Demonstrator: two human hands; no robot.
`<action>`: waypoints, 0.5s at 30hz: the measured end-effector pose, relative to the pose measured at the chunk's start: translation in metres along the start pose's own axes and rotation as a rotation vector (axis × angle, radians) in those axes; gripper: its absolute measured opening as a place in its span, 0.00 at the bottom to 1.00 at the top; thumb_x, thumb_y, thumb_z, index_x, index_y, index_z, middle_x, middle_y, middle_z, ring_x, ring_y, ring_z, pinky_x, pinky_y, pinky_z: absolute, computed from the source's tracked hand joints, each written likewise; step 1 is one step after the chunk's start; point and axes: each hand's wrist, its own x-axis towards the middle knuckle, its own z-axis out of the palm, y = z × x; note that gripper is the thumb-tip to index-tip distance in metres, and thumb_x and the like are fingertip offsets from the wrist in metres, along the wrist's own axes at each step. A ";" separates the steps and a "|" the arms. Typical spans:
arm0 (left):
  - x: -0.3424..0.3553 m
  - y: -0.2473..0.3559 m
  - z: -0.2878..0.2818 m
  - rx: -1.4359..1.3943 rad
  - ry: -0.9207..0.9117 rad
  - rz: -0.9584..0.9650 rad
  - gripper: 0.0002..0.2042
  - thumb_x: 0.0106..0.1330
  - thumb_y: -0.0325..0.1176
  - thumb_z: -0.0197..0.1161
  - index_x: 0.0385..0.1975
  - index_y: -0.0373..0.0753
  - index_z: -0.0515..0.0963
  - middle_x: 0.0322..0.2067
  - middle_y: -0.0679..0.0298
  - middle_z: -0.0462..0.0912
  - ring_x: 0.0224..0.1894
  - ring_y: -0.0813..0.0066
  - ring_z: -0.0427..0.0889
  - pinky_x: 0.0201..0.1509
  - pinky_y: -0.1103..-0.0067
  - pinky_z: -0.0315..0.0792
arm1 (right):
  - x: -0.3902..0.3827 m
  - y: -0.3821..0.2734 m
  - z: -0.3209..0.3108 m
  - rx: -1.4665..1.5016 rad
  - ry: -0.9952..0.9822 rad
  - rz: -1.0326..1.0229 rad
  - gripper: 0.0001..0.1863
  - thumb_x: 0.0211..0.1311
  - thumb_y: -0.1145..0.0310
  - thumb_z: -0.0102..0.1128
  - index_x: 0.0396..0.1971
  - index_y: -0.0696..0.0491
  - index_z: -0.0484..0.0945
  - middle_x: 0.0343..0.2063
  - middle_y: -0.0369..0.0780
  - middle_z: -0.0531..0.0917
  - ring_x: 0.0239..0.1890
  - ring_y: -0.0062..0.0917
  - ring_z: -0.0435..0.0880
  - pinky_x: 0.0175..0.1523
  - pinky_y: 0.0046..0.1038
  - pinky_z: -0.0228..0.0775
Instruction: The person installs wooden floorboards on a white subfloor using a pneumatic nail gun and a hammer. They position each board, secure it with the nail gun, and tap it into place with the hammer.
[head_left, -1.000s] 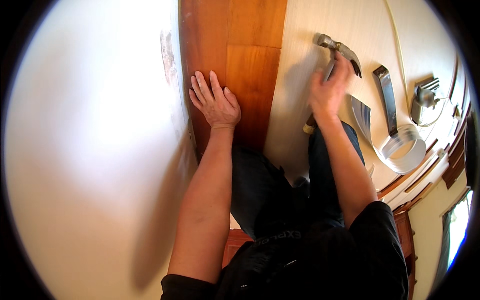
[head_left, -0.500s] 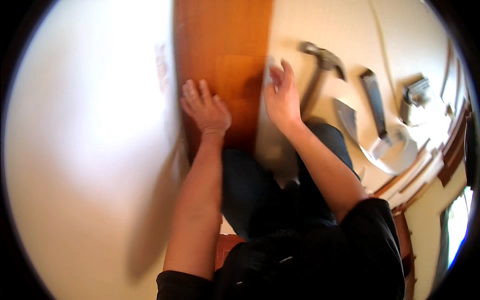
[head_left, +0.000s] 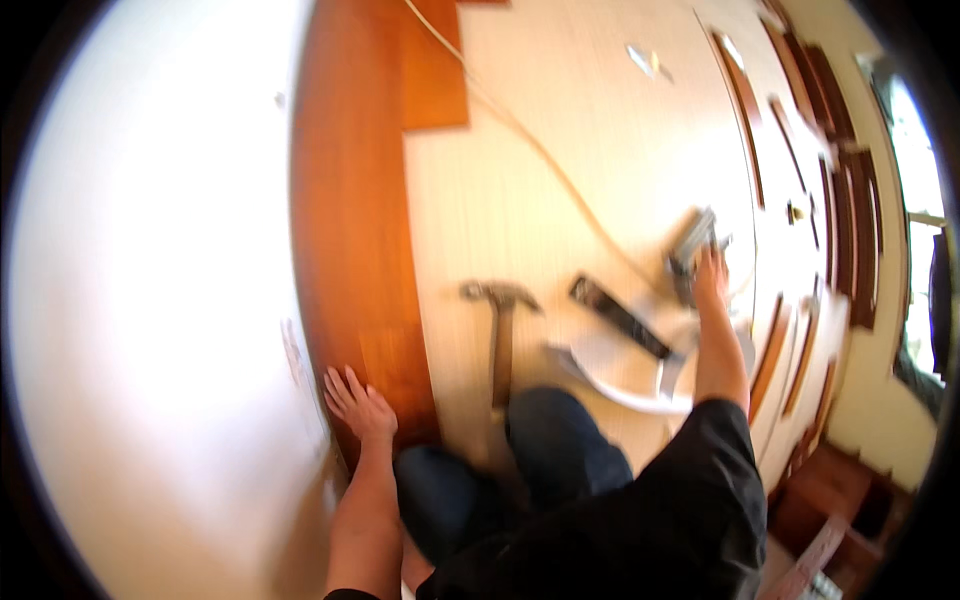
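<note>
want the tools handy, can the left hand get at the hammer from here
Probably yes: nothing stands between the left hand, flat on the brown boards, and the hammer lying to its right; only the right knee sits close by the handle.

A white wall [head_left: 150,300] with a scuffed patch [head_left: 294,352] stands left of the left hand [head_left: 361,408]. Far right of the right hand [head_left: 711,275], a bright window [head_left: 912,160] with a dark curtain [head_left: 914,380] breaks a cream wall [head_left: 870,430]. Behind that hand sits a brown cabinet [head_left: 832,478]; ahead lies a small scrap [head_left: 641,61].
</note>
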 end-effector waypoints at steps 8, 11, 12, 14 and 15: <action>0.001 0.006 -0.001 -0.031 0.010 -0.006 0.28 0.76 0.35 0.44 0.75 0.35 0.59 0.79 0.45 0.49 0.80 0.42 0.48 0.80 0.44 0.43 | 0.041 0.075 0.015 -0.374 -0.223 -0.477 0.18 0.75 0.67 0.46 0.56 0.50 0.81 0.62 0.38 0.81 0.69 0.30 0.73 0.77 0.39 0.58; 0.003 0.003 0.002 -0.070 0.018 -0.018 0.28 0.76 0.32 0.50 0.75 0.35 0.58 0.79 0.44 0.49 0.80 0.40 0.48 0.80 0.44 0.43 | 0.048 0.074 -0.007 -0.580 -0.219 -0.609 0.15 0.69 0.67 0.55 0.52 0.49 0.83 0.53 0.38 0.86 0.62 0.32 0.79 0.75 0.44 0.59; 0.016 0.005 -0.001 -0.127 -0.071 -0.110 0.29 0.76 0.31 0.52 0.75 0.35 0.58 0.78 0.44 0.51 0.79 0.42 0.50 0.80 0.47 0.46 | 0.052 0.072 -0.022 -0.615 -0.405 -0.654 0.16 0.65 0.59 0.62 0.49 0.49 0.84 0.50 0.40 0.87 0.60 0.33 0.82 0.77 0.48 0.53; 0.038 -0.005 -0.053 -0.196 -0.265 -0.316 0.30 0.75 0.29 0.57 0.76 0.35 0.57 0.76 0.44 0.56 0.78 0.45 0.55 0.80 0.52 0.50 | 0.019 0.016 -0.080 -0.492 -0.457 -0.782 0.20 0.62 0.55 0.62 0.49 0.51 0.84 0.48 0.42 0.88 0.56 0.35 0.85 0.70 0.42 0.67; 0.067 0.023 -0.082 -0.706 -0.210 -0.321 0.31 0.74 0.28 0.59 0.76 0.34 0.57 0.75 0.44 0.60 0.77 0.49 0.59 0.79 0.56 0.54 | 0.005 0.009 -0.117 -0.451 -0.486 -0.705 0.21 0.61 0.54 0.63 0.49 0.52 0.84 0.47 0.43 0.88 0.54 0.38 0.86 0.67 0.43 0.70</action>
